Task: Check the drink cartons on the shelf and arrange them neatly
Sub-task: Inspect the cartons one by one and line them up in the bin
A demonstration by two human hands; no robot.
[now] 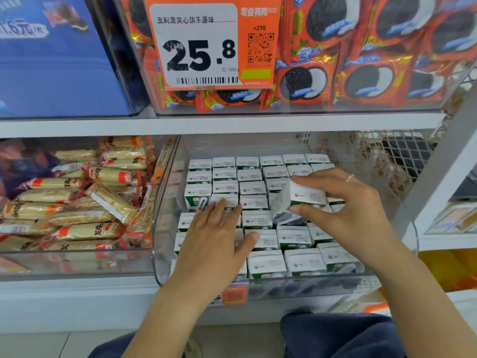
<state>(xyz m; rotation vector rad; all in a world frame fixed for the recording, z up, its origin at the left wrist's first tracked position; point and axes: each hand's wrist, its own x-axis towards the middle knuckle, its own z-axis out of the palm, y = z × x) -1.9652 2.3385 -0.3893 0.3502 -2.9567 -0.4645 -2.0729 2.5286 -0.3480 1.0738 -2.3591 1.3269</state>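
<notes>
A white lower shelf (77, 288) is carrying two clear plastic bins standing side by side. The left bin (77, 262) is holding a loose heap of beige snack bars (85, 202) in clear wrappers with orange-red ends, lying at mixed angles. The right bin (165, 202) is holding drink cartons (251, 188), white-topped and green-sided, standing upright in close rows. An orange tag (233, 295) is hanging on the shelf's front edge below that bin. Above, the upper shelf (206, 122) is bearing a clear bin of red cookie packs (304, 83), fronted by an orange price card (198, 47), and beside it a blue box (51, 68).
</notes>
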